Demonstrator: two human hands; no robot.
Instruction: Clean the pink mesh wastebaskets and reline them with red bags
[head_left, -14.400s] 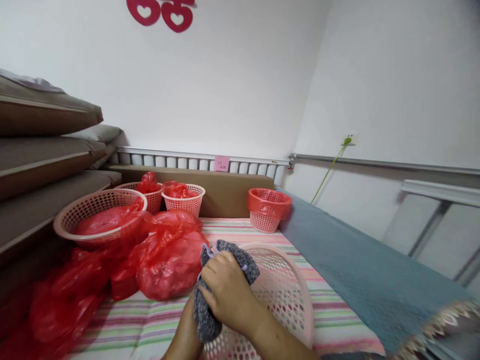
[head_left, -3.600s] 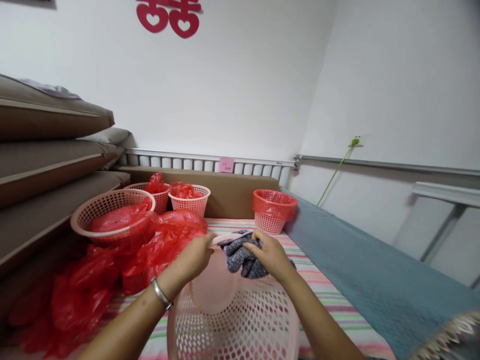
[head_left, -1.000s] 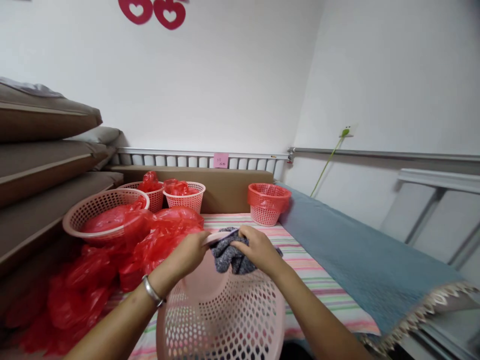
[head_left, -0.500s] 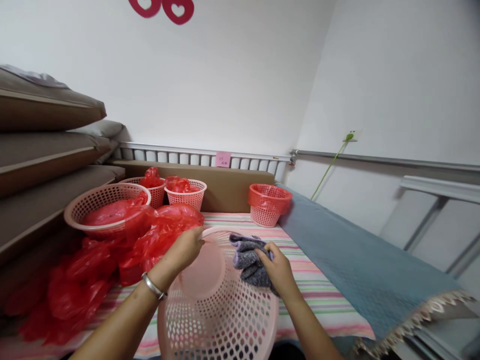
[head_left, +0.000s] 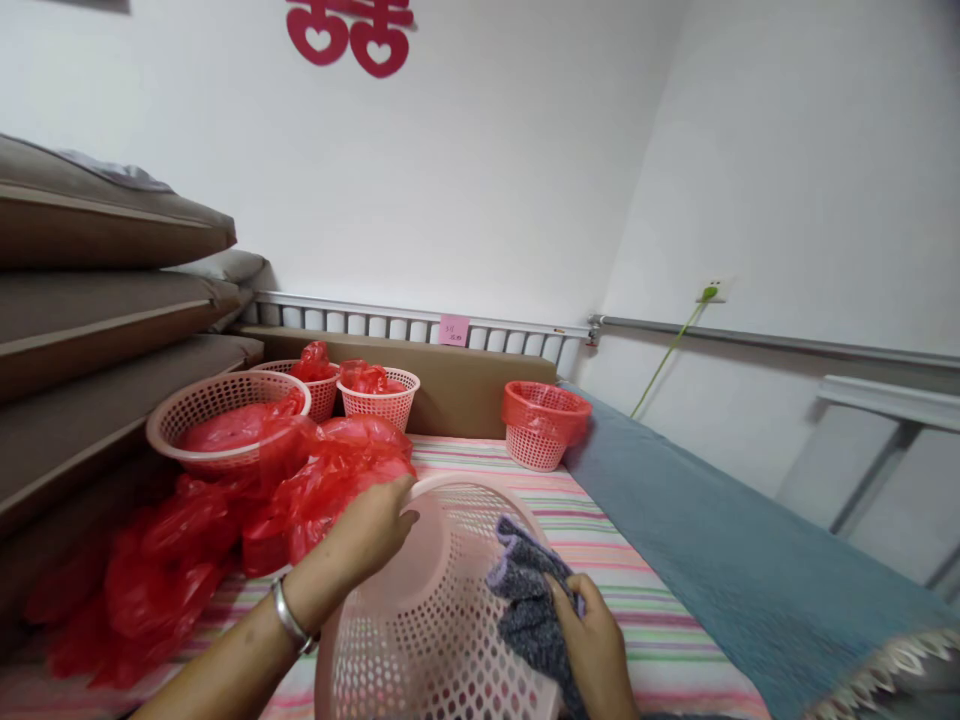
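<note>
A large pink perforated basket point(head_left: 450, 580) is tipped on its side over a striped cloth, its round base toward the left. My left hand point(head_left: 382, 525) is closed on its far rim, a silver bangle on the wrist. In my right hand point(head_left: 589, 630) is a bunched dark grey cloth point(head_left: 532, 600) with a purple edge, pinched between thumb and fingers. This cloth lies against the right side of the basket.
Crumpled red plastic bags point(head_left: 172, 550) lie left, beside a wide pink basket point(head_left: 225, 395). Two smaller baskets stand behind. A red-lined basket point(head_left: 536, 445) stands at the back right. Brown cushions point(head_left: 112, 290) are stacked far left.
My right hand has moved down and slightly right with the grey cloth. My left hand stays on the rim. The whole view has shifted a little upward.
</note>
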